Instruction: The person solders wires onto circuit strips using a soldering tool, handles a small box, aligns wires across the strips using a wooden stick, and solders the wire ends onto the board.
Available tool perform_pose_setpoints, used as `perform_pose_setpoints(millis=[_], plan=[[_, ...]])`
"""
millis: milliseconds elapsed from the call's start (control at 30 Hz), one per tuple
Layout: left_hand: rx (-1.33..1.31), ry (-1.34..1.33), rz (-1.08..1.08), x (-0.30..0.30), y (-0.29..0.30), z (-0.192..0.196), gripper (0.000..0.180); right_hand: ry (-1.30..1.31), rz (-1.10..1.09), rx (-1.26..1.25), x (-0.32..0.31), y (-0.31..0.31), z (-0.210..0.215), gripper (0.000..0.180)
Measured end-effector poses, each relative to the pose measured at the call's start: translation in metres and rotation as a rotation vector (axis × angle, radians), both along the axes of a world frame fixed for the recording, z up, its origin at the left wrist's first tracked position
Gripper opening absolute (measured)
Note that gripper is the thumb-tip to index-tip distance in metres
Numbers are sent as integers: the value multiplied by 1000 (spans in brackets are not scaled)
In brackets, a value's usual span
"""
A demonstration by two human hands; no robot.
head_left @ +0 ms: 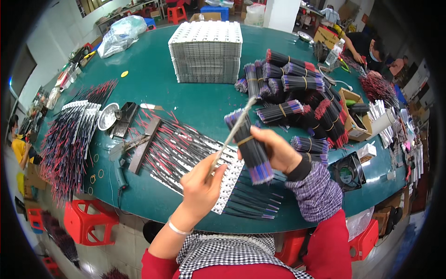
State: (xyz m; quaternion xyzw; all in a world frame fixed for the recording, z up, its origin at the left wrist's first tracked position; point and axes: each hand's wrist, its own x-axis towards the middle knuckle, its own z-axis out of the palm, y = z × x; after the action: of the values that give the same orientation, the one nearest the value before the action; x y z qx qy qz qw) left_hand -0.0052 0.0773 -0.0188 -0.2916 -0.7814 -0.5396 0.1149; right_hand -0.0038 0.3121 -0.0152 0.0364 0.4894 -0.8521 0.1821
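Note:
My right hand (278, 149) is wrapped round a bundle of black wires (254, 160) with purple ends, tied with a tan rubber band. My left hand (203, 183) is closed on a slim pale stick (237, 126), perhaps a brush; its far end crosses in front of the bundle's top. Below my hands lies a white perforated board (231, 182) with rows of black and red wires (174, 149) across it. A dark metal bar (145, 146) rests over those wires. Loose black wires (255, 202) stick out beyond the board's right edge.
A tall stack of white boards (205, 51) stands at the far middle. Several tied wire bundles (304, 83) are heaped on the right, near a small black fan (347, 172). A soldering iron (120, 174), metal bowl (108, 116) and wired boards (74, 135) lie left. Another person (367, 49) works far right.

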Motion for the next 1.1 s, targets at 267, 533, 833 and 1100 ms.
perform_pose_setpoints(millis=[267,533,833,1100], plan=[[42,312,-54,-14,30,0,9,83,27,260,28,-18,18,44],[62,430,142,-61,24,0,13,124,109,510,13,-27,26,66],[-43,27,667,-202,-97,4,11,351,148,1547,-17,26,14,58],[-788,-46,690,-263,-162,-16,28,795,-253,1987,-48,45,-74,50]])
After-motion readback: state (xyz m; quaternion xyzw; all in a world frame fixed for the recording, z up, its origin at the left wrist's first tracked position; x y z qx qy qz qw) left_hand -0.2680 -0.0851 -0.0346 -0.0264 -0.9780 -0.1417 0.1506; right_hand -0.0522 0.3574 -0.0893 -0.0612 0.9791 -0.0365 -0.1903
